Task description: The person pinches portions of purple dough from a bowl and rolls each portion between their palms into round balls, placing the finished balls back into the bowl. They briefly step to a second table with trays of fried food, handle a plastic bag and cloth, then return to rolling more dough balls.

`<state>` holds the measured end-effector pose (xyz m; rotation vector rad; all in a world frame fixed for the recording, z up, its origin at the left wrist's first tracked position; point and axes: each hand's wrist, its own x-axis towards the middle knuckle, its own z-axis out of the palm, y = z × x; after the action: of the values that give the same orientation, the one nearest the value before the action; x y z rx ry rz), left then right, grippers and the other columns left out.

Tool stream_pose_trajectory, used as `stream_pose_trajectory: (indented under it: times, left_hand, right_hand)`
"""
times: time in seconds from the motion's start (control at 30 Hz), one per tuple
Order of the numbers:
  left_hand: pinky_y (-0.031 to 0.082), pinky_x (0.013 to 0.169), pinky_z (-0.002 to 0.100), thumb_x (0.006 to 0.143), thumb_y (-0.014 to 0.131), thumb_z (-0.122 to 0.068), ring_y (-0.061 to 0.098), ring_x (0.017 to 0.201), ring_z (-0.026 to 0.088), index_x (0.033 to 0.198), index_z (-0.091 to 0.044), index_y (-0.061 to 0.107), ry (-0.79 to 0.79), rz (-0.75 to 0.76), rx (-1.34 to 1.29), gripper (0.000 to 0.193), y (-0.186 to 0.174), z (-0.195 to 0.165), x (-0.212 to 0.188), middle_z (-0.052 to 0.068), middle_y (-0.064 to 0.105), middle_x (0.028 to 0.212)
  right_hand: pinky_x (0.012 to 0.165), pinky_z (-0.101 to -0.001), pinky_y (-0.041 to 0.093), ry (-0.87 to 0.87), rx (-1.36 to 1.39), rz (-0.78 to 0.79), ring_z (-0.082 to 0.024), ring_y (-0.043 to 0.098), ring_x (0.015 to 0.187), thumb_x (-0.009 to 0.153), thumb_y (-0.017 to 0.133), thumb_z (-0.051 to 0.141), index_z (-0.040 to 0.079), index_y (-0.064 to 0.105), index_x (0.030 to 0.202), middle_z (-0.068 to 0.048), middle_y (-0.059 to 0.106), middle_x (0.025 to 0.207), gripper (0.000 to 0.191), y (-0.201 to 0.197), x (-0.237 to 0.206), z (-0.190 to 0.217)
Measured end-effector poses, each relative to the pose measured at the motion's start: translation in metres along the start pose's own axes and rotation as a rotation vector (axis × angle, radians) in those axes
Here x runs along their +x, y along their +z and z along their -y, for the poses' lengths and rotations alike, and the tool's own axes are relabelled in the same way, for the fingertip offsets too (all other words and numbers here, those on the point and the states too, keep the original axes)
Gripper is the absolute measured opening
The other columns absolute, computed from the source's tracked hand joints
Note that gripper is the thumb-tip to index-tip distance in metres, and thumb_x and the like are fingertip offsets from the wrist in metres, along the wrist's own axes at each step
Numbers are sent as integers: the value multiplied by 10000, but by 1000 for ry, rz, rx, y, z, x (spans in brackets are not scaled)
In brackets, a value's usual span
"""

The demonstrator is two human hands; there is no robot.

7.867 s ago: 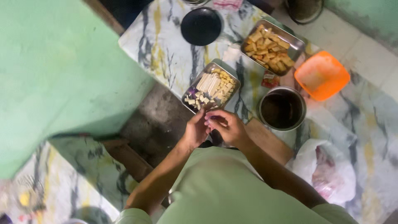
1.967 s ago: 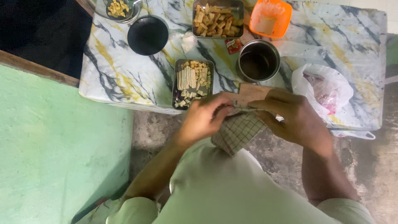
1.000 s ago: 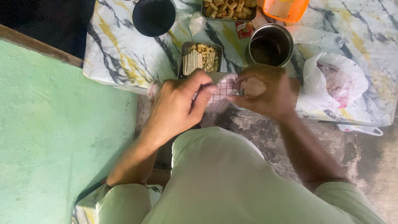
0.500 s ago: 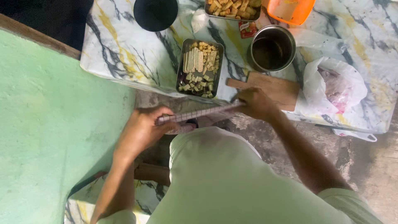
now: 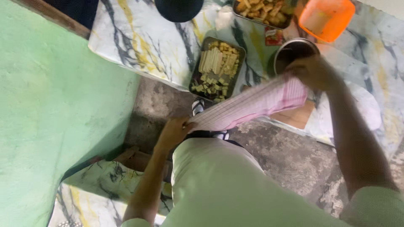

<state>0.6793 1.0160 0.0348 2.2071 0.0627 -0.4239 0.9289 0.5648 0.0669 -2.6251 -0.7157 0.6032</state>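
A pink-and-white checked cloth (image 5: pixel 252 105) is stretched out between both hands in front of my body. My left hand (image 5: pixel 173 131) grips its lower left end near my waist. My right hand (image 5: pixel 312 71) grips the upper right end, raised over the table beside a round steel pot (image 5: pixel 290 52). Just beyond the cloth sits a rectangular metal tray (image 5: pixel 216 67) of cut pale-yellow sticks and cubes. A wooden cutting board (image 5: pixel 296 117) lies partly hidden under the cloth.
A marble-patterned table (image 5: pixel 139 38) holds a dark round bowl (image 5: pixel 179 8), a tray of fried pieces (image 5: pixel 263 10), an orange plastic container (image 5: pixel 326 19) and a white plastic bag (image 5: pixel 362 113). A green wall (image 5: pixel 50 113) stands to the left; grey concrete floor (image 5: pixel 290 155) lies below.
Both hands were together folding the cloth a second ago. They have pulled apart since, the right hand rising toward the pot and the left dropping to my waist, drawing the cloth out long.
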Motion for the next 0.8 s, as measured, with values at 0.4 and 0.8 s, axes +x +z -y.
stream_pose_trajectory:
  times: [0.4, 0.8]
  left_hand:
    - [513, 616, 449, 871, 772, -266, 682, 667, 359, 880, 4, 687, -163, -85, -129, 283, 26, 110, 128, 207, 686, 751]
    - [577, 749, 399, 882, 796, -315, 762, 789, 299, 956, -33, 753, -451, -2, -104, 295, -29, 155, 134, 158, 764, 861]
  right_hand:
    - [784, -442, 583, 67, -12, -191, -255, 717, 880, 1023, 676, 145, 154, 770, 1081, -95, 769, 1034, 111, 27, 316, 124]
    - [784, -488, 553, 171, -47, -314, -356, 684, 962, 925, 782, 254, 169, 803, 1002, -148, 744, 1005, 116, 58, 384, 145]
